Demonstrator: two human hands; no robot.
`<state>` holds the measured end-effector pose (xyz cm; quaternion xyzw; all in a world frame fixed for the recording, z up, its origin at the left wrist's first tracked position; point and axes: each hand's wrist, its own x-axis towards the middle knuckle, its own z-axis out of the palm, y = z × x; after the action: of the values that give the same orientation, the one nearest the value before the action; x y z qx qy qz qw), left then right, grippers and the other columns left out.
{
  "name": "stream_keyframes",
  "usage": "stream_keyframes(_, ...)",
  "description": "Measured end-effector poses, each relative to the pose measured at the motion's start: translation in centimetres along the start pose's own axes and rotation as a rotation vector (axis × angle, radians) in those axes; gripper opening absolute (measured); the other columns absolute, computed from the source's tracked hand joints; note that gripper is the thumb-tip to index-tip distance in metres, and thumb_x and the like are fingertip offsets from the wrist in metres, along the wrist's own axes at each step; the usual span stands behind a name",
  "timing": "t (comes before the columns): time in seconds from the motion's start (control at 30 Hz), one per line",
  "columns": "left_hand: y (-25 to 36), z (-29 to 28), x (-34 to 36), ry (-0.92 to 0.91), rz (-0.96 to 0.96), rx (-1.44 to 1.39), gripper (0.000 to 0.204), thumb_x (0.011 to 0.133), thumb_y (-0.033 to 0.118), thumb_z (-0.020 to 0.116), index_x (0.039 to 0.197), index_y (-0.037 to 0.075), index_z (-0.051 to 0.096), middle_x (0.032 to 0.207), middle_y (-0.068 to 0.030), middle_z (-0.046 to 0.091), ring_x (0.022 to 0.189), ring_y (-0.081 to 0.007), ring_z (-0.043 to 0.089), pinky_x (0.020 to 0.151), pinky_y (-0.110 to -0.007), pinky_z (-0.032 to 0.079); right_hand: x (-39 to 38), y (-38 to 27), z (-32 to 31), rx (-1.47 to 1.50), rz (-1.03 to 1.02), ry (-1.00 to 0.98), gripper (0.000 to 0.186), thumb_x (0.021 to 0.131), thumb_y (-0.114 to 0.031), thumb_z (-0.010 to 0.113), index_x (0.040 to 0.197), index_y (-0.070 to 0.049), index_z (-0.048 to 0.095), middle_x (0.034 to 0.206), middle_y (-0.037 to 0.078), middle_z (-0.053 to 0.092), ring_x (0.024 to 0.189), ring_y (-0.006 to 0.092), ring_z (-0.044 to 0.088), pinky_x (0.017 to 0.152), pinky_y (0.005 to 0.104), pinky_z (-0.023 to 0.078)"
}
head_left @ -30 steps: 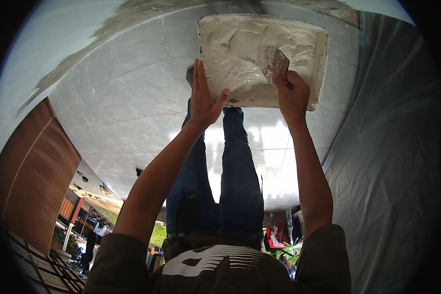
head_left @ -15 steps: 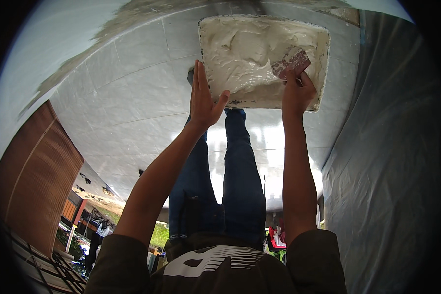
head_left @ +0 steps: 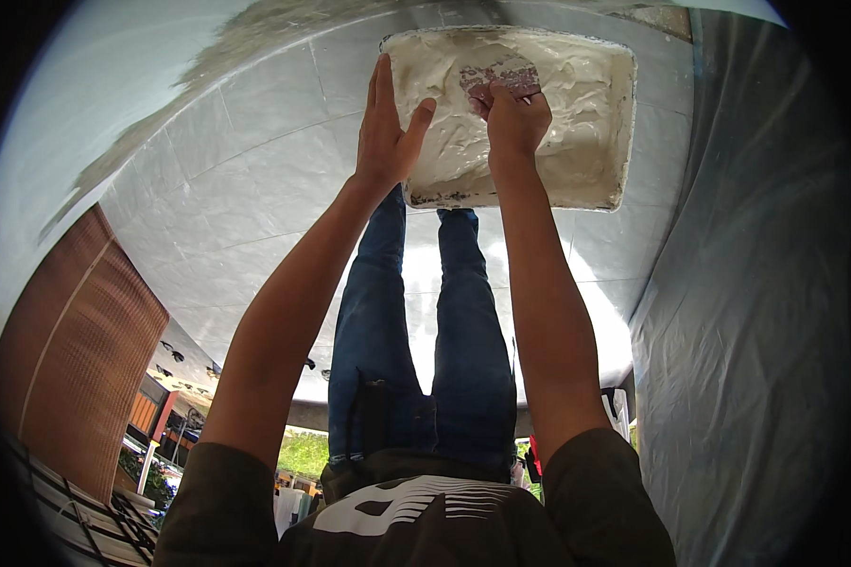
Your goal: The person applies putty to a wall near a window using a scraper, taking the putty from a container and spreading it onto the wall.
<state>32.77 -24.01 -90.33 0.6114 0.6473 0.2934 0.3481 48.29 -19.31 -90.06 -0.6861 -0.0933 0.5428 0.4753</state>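
A rectangular tray (head_left: 626,142) with a dirty, speckled rim holds thick cream-coloured paste (head_left: 567,71). My right hand (head_left: 518,125) is closed on a flat reddish-brown scraper (head_left: 501,74) smeared with paste. The scraper is over the upper middle of the tray, against the paste; whether its edge is sunk in cannot be told. At the tray's left side, my left hand (head_left: 388,132) is open, fingers straight and together, thumb apart. It lies along the left rim and holds nothing, partly hiding that edge.
Grey tiled floor (head_left: 246,142) spreads around the tray. A wrinkled plastic sheet (head_left: 728,378) hangs along the right. On the left is a brown ribbed blind (head_left: 85,350). My jeans-clad legs (head_left: 463,340) stand just below the tray.
My right hand has moved the scraper left and up across the paste, from the tray's right side to its upper middle. My left hand has slid up along the left rim.
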Motion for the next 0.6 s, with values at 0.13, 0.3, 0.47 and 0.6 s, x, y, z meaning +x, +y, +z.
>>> stream_keyframes(0.13,0.1,-0.1,0.7,0.004,-0.034,-0.071,0.087,0.099,0.04,0.058,0.155,-0.011,0.017,0.159,-0.0349,0.025,0.148,-0.0469,0.029,0.12,-0.047,0.029,0.7,0.7,1.3,0.043,0.054,0.036,0.021,0.088,0.007,0.062,0.107,0.006,0.055,0.1,0.017,0.067,0.079,0.0239,0.073,0.066,0.0337,0.067)
stream_keyframes(0.3,-0.4,-0.3,-0.1,0.012,-0.057,-0.075,0.081,0.103,0.037,0.051,0.159,-0.006,0.013,0.163,-0.0294,0.023,0.15,-0.04,0.03,0.121,-0.046,0.028,0.4,1.4,2.7,0.133,0.08,0.083,0.02,0.088,0.008,0.062,0.103,0.005,0.05,0.1,0.017,0.065,0.083,0.0251,0.072,0.068,0.0352,0.067)
stream_keyframes(0.47,0.1,-0.4,0.0,0.013,-0.091,-0.081,0.08,0.103,0.034,0.052,0.159,-0.006,0.012,0.162,-0.0296,0.023,0.148,-0.0416,0.034,0.119,-0.046,0.03,-0.3,1.6,3.6,0.294,0.162,0.099,0.018,0.091,0.008,0.059,0.107,0.006,0.051,0.099,0.017,0.065,0.084,0.0258,0.072,0.074,0.0373,0.067)
stream_keyframes(0.6,0.0,-0.2,0.0,0.017,-0.085,-0.085,0.079,0.103,0.033,0.052,0.159,-0.007,0.012,0.162,-0.0298,0.024,0.148,-0.0418,0.035,0.119,-0.046,0.031,-0.1,1.9,3.6,0.442,0.229,0.097,0.016,0.093,0.008,0.057,0.108,0.006,0.053,0.098,0.015,0.065,0.085,0.025,0.071,0.077,0.039,0.067)
